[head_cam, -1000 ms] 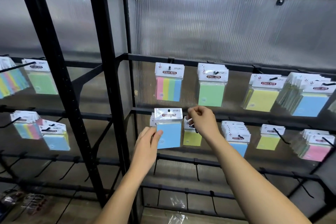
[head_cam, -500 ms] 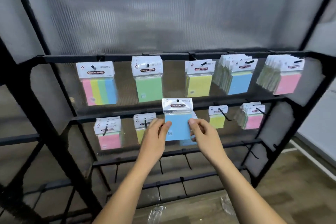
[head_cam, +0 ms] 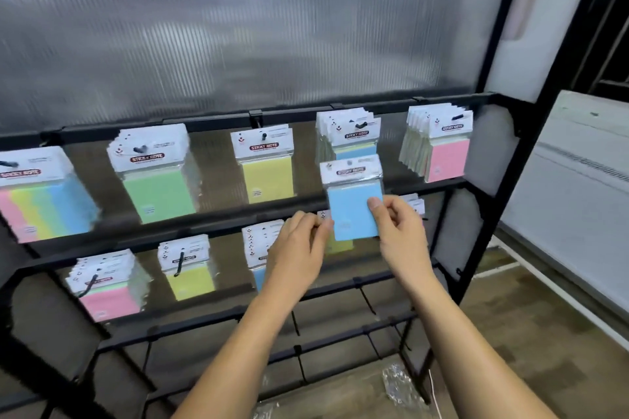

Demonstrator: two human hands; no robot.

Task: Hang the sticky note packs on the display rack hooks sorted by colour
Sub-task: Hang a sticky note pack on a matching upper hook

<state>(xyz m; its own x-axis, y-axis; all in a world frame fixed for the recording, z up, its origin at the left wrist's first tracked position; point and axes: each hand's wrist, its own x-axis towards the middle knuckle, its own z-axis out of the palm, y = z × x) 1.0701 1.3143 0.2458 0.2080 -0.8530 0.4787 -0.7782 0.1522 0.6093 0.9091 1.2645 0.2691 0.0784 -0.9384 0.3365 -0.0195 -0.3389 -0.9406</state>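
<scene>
Hanging free of any hook, a blue sticky note pack [head_cam: 354,201] is held upright in front of the display rack [head_cam: 503,153], its white header card overlapping the lower part of the blue stack [head_cam: 350,136] that hangs on the upper rail. The pack is a pale blue square pad in a clear sleeve, topped by a white card with a dark label whose print is blurred. The right hand [head_cam: 398,231] pinches the pad's right edge, thumb on the front face and curled fingers behind. The left hand [head_cam: 299,245] pinches its lower left corner with thumb and fingertips drawn together. Along the upper rail hang a striped multicolour pack [head_cam: 44,201], cut off by the left edge, then a green stack [head_cam: 156,180], a yellow pack [head_cam: 267,167] and, far right, a pink stack [head_cam: 442,146]. On the lower rail hang a pink stack [head_cam: 109,286] and a yellow stack [head_cam: 189,269]; the packs further right are mostly hidden behind the hands and the held pack, so their colours are hard to tell. Motion blur smears the left side of the rack.
</scene>
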